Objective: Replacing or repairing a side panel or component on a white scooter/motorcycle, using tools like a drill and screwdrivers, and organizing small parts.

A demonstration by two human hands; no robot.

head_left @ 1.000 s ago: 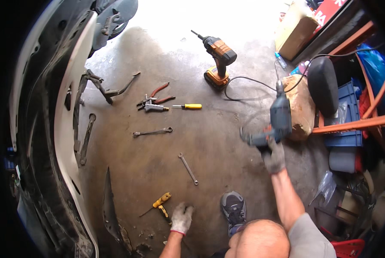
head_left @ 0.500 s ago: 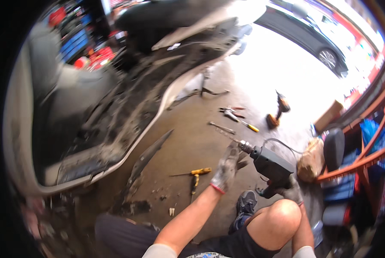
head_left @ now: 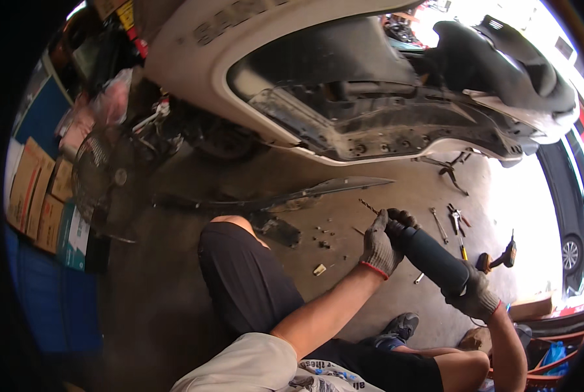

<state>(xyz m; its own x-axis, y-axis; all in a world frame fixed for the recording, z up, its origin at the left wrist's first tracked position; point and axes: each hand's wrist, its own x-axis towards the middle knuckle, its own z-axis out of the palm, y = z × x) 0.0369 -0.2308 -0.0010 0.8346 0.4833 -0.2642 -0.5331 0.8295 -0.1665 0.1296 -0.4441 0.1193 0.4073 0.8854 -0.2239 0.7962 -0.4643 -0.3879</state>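
Observation:
I hold a dark corded power drill (head_left: pixel 429 258) with both gloved hands over the concrete floor. My left hand (head_left: pixel 378 247) grips its front end by the chuck, where a twisted drill bit (head_left: pixel 369 207) sticks out toward the car. My right hand (head_left: pixel 474 297) is closed around the rear handle. Above the drill hangs the white car's underside (head_left: pixel 370 124) with a dark exposed panel.
A long black trim strip (head_left: pixel 292 196) lies on the floor under the car. Wrenches, pliers and a screwdriver (head_left: pixel 452 222) lie to the right, with an orange cordless drill (head_left: pixel 497 260) beyond. A fan (head_left: pixel 99 186) and cardboard boxes (head_left: pixel 37 189) stand at the left.
My view has swung left and toward the car. The drill stays in both hands, with my left hand still on its front end near the bit.

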